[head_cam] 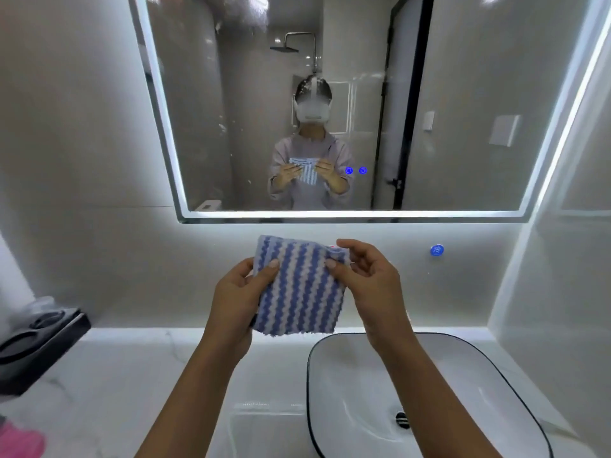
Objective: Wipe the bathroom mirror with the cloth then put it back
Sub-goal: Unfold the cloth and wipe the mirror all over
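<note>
Held up at centre frame, below the lower edge of the mirror (463, 77) and above the worktop (132, 375): a blue-and-white cloth (299, 292), hanging flat, striped top to bottom. Pinched at its upper left edge by the left grip (238, 292), thumb on the near face, fingers curled behind. Pinched at its upper right corner by the right grip (370, 285), thumb on the near face, other fingers bent behind and above. Clear of the glass, not touching it.

Across the upper frame, the lit-edged mirror, with two small blue icons (349, 170) glowing near its middle and the same pose reflected. At lower right, a white basin (309, 375) with a dark rim, set on the pale worktop. At the left edge, a black tray (39, 342). In the lower left corner, something pink (20, 441), too blurred to tell.
</note>
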Demonstrator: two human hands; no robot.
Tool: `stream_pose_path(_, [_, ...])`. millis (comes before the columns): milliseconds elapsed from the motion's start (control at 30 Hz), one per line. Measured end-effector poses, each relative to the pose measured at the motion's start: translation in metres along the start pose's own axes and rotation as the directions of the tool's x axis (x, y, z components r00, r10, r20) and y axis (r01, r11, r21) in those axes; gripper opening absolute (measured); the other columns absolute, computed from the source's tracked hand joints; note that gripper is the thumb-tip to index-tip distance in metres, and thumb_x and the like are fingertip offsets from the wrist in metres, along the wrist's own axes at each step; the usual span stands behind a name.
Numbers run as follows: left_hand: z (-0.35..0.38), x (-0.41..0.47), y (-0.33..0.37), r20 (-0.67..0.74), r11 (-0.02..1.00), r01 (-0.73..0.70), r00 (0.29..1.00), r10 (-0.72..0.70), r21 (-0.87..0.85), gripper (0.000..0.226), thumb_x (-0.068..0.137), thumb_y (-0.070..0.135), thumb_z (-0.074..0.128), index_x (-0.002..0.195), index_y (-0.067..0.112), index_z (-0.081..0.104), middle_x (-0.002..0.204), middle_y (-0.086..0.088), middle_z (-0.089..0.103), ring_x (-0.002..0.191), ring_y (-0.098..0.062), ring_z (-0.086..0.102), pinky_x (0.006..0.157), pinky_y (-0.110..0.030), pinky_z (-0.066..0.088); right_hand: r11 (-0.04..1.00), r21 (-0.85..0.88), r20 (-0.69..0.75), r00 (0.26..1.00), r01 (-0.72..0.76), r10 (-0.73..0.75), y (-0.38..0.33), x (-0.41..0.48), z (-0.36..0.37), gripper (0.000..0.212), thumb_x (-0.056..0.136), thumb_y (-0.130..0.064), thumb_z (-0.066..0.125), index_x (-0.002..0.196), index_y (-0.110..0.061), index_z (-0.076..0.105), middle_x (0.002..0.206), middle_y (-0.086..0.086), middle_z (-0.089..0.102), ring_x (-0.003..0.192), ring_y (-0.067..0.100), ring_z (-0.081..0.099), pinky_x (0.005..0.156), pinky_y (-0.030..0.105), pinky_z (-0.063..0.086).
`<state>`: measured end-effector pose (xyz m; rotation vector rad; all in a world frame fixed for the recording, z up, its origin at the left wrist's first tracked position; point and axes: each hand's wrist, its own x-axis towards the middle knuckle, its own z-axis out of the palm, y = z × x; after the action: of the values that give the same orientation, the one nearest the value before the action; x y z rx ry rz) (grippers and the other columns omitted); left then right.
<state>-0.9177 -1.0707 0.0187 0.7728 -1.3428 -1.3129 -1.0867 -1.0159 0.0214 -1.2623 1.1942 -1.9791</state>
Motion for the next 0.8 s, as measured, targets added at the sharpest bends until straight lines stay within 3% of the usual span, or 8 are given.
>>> stream_pose_path(233, [-0.024,0.014,0.004,-0.053,1.0,-0.014,0.999,0.014,0.0,0.017,0.083,0.031,0.064,0.094,0.019,0.065,0.084,0.005,0.075,0.074,-0.013,0.072,0.057,-0.023,0.057,0.999,-0.036,0.025,0.999,-0.023,0.024,0.001,0.011,0.028,0.023,0.08,-0.013,0.073,0.097,-0.027,0.067,0.096,-0.008,0.072,0.085,0.002,0.068,0.066,0.012,0.051])
stream_pose_path(633, [-0.015,0.05,0.007,-0.096,0.995,-0.062,0.993,0.069,0.077,0.01,0.086,0.036,0.058,0.09,0.028,0.061,0.092,0.008,0.071,0.081,-0.015,0.068,0.061,-0.025,0.055,0.999,-0.036,0.04,0.999,0.038,-0.036,0.002,0.049,0.031,0.022,0.084,-0.013,0.067,0.094,-0.033,0.069,0.091,-0.013,0.074,0.086,0.005,0.069,0.066,0.014,0.052])
stream_pose_path(800, [-0.013,0.062,0.009,-0.075,0.995,-0.076,0.994,0.08,0.063,0.009,0.085,0.034,0.059,0.088,0.028,0.065,0.078,0.013,0.074,0.072,-0.009,0.071,0.053,-0.018,0.054,1.0,-0.005,0.073,0.997,0.031,-0.03,0.007,0.063,0.029,0.021,0.085,-0.009,0.066,0.092,-0.029,0.071,0.089,-0.01,0.074,0.084,0.006,0.069,0.066,0.014,0.052])
